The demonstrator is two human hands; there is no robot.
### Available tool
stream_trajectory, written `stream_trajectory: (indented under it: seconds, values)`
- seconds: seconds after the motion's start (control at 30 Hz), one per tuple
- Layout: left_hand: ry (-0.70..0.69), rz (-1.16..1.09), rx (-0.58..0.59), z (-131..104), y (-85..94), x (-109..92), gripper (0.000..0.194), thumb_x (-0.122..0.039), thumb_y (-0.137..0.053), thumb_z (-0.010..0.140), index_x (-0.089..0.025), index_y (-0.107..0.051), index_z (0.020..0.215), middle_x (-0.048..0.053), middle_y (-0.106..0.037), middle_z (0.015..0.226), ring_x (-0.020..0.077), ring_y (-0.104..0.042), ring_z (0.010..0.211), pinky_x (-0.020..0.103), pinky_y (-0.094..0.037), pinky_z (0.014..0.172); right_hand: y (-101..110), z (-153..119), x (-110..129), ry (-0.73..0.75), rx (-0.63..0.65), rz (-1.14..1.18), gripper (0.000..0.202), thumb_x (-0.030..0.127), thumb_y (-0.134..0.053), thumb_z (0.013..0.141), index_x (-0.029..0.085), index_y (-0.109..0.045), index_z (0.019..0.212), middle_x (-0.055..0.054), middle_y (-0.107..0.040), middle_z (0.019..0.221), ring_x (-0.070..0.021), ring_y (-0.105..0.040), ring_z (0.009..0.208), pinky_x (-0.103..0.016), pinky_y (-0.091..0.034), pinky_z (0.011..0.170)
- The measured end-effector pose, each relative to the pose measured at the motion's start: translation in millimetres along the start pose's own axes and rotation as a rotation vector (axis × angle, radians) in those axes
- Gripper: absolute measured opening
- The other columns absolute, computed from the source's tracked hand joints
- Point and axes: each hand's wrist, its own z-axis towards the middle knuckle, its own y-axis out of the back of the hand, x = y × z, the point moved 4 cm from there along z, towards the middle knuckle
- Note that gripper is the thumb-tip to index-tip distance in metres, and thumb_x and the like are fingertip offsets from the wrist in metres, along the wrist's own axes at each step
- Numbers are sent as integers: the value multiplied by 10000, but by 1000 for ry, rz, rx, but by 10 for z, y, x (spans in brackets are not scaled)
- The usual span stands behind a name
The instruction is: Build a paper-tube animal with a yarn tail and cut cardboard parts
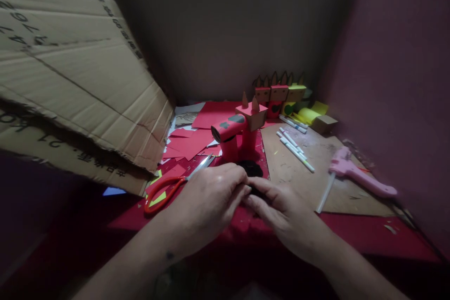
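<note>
Dark walls close around our bench (351, 232), which is covered in red and scattered with red paper scraps. Our left hand (207, 199) and right hand (281, 211) meet over a small black piece (250, 168), just in front of the red paper animal (239, 133); the fingers (258, 187) pinch narrow on it, as far as we can see. It looks light and soft, probably easy to crease, so we hold it at the edges. Orange scissors (168, 187) lie just left, and a pink glue gun (355, 173) well right.
</note>
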Motion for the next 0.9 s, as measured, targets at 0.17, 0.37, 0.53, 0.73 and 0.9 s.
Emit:
stream_trajectory:
  seconds: [0.17,0.37,0.53,0.73,0.9]
  values:
    - [10,-54,71,13,-29,39,124,-134,-450,827,-179,-548,766,-22,-560,697,97,-485,607,208,-336,543,-25,-21,-120,-87,28,6,257,278,-403,894,178,-526,691,46,-373,580,-87,-339,538,-219,-294,498]
    - [-11,-99,42,13,-54,33,143,-116,-440,837,-173,-549,764,-24,-550,703,90,-485,614,206,-339,558,-6,-127,-226,-175,71,76,213,332,-439,878,197,-574,785,18,-498,657,-108,-443,596,-232,-361,556]
    - [-15,-54,48,20,-54,26,156,-176,-443,865,-180,-572,776,-7,-557,757,101,-492,636,214,-345,560,218,-245,-248,-199,-150,-15,423,374,-590,789,291,-509,1196,8,-527,777,-123,-456,647,-238,-395,589]
    - [-80,0,88,49,-139,-16,172,-186,-419,880,-188,-572,802,-1,-542,788,106,-499,654,217,-354,565,106,-150,-91,-118,-20,143,325,288,-536,834,297,-550,1158,27,-539,722,-89,-471,583,-207,-406,538]
    - [-52,-61,72,42,-187,42,88,-184,-442,863,-195,-515,815,-20,-543,776,99,-496,632,211,-357,549,2,-76,-216,-268,18,265,209,323,-459,857,193,-616,907,52,-491,512,-60,-441,353,-177,-355,350]
